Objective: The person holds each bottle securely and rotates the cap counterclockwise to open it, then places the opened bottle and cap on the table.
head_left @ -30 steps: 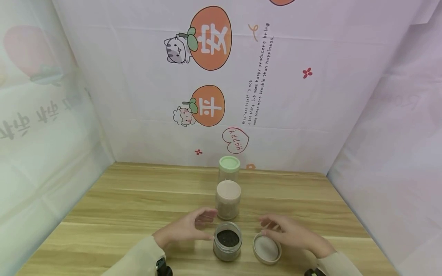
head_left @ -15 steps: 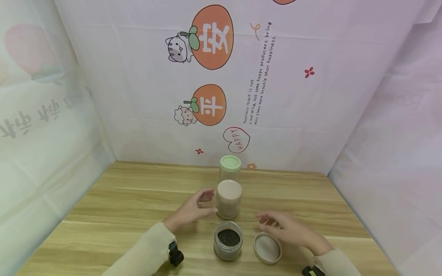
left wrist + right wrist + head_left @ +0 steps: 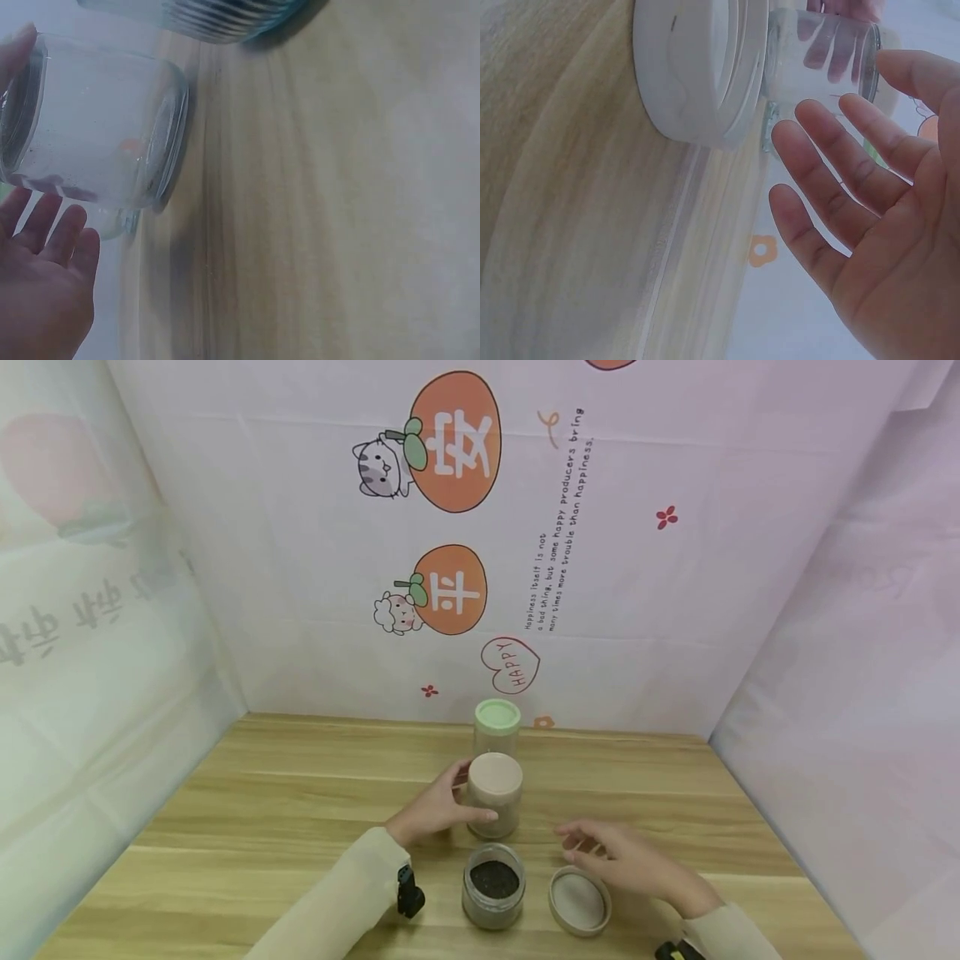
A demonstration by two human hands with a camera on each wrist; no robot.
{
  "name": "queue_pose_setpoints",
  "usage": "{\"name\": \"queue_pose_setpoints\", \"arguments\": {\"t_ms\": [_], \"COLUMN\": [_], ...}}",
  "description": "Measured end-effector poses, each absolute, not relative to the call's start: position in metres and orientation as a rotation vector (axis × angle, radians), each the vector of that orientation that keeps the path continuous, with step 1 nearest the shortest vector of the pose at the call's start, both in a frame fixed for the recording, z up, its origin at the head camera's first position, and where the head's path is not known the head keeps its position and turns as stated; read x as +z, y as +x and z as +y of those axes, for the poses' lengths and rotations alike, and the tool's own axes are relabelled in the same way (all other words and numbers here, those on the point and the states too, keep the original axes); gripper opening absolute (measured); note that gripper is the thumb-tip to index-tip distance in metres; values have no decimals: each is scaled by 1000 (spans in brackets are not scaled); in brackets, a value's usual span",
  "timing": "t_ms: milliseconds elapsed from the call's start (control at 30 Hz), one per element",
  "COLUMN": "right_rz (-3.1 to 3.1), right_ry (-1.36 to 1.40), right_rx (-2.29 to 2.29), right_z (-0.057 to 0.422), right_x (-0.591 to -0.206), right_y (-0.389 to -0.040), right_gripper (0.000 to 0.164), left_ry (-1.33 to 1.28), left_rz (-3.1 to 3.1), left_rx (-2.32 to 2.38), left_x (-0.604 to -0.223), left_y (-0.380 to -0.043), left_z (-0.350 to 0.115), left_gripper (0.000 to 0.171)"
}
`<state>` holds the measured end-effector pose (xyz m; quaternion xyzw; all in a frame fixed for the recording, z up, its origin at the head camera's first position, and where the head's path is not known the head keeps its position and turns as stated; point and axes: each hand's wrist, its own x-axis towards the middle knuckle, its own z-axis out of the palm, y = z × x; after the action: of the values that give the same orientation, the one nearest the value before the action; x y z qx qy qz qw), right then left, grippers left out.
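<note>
My left hand (image 3: 438, 806) is around a glass jar with a beige lid (image 3: 495, 775). Its thumb lies across the front, and its fingers reach behind the left side. In the left wrist view, the fingers (image 3: 64, 232) look fairly straight along the clear glass (image 3: 97, 112); firm contact is hard to tell. Nearer the person stands an uncapped glass jar (image 3: 492, 906) with dark granules (image 3: 495, 879) inside. To its right, a pale round lid (image 3: 577, 902) lies with its hollow side up. Above that lid hovers my right hand (image 3: 626, 860), fingers loosely bent, holding nothing.
Behind the beige-lidded jar stands another glass jar with a green lid (image 3: 498, 716). The wooden table (image 3: 337, 777) meets a printed white cloth (image 3: 322, 577) at the back, and pale cloth hangs on both sides.
My left hand has moved from beside the uncapped jar, forward and right, to reach around the beige-lidded jar. My right hand stays almost still near the loose lid. The jars have not moved.
</note>
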<state>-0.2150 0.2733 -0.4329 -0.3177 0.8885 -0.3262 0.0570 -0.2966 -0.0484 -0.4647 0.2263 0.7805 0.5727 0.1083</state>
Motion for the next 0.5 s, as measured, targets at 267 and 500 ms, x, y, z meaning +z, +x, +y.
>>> {"name": "queue_pose_setpoints", "arguments": {"t_ms": [267,500], "right_rz": [2674,2672], "right_ry": [-982,-1005], "right_rx": [-1002,-1022], "right_z": [271,268], "right_x": [-436,-436], "right_y": [-216,-223], "right_gripper": [39,38], "left_ry": [708,691], "left_rz": [2278,2313], "left_rx": [1705,1692], "left_x": [-467,-473], "left_y": [-301,-303], "left_z": [-41,-36], "left_gripper": [100,103]}}
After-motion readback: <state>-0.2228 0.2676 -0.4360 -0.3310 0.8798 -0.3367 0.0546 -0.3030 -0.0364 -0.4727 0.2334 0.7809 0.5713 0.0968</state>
